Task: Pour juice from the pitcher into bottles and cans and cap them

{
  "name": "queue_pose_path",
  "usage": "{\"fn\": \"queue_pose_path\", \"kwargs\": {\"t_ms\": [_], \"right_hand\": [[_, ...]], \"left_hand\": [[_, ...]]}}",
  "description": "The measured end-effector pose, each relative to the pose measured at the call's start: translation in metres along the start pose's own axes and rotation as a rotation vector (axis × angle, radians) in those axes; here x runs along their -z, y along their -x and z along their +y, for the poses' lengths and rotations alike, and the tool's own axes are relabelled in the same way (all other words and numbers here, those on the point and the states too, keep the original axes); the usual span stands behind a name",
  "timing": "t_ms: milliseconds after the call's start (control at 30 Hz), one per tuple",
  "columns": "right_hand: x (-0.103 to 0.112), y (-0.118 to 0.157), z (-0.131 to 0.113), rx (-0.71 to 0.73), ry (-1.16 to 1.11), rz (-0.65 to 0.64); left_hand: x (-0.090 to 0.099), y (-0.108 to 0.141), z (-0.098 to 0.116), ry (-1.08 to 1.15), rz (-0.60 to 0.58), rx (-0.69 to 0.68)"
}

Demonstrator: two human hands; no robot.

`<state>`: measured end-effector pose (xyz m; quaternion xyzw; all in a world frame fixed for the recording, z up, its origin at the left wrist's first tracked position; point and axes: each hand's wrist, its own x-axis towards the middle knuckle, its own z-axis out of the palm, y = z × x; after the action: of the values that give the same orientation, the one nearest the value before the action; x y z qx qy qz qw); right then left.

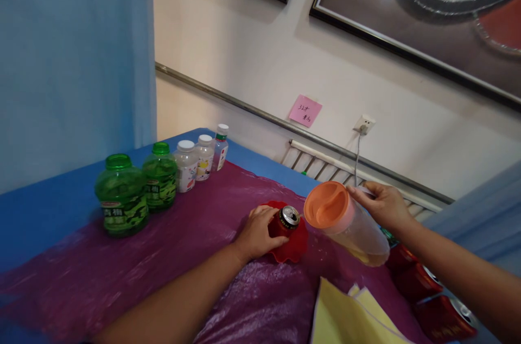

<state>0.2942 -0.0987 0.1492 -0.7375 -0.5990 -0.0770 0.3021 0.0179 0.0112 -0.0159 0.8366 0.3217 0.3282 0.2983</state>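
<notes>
My left hand (pixel 255 231) is wrapped round a red can (pixel 281 227) with a silver, opened top. The can is upright over a red scalloped dish (pixel 298 245). To its right, my right hand (pixel 382 204) grips the handle of a clear plastic pitcher (pixel 362 241) with an orange lid (pixel 326 204). The pitcher is tilted so that its lid end is close to the can's top, and a little yellowish liquid shows low inside it. Drops lie on the purple plastic sheet (pixel 240 192) near the dish.
Left of my hands stand two green bottles (pixel 124 197), two white-capped bottles (pixel 187 167) and a slimmer clear bottle (pixel 220 148). More red cans (pixel 443 317) line the right edge. Yellow cloths (pixel 345 314) lie in front. A radiator (pixel 315 162) and wall are behind.
</notes>
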Motion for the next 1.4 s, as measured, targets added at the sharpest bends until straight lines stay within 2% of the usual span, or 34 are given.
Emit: {"fn": "queue_pose_path", "kwargs": {"t_ms": [300,833,1400], "right_hand": [[0.0006,0.0012,-0.0051,0.0,-0.031,-0.007],[-0.0001,-0.0004,0.0004,0.023,-0.022,0.014],[0.0003,0.0003,-0.0026,-0.011,0.001,-0.005]], "left_hand": [[-0.0011,-0.0006,-0.001,0.002,-0.002,0.01],[-0.0021,-0.0003,-0.0035,0.001,0.001,-0.016],[-0.003,-0.0001,-0.0035,-0.009,-0.015,-0.011]]}}
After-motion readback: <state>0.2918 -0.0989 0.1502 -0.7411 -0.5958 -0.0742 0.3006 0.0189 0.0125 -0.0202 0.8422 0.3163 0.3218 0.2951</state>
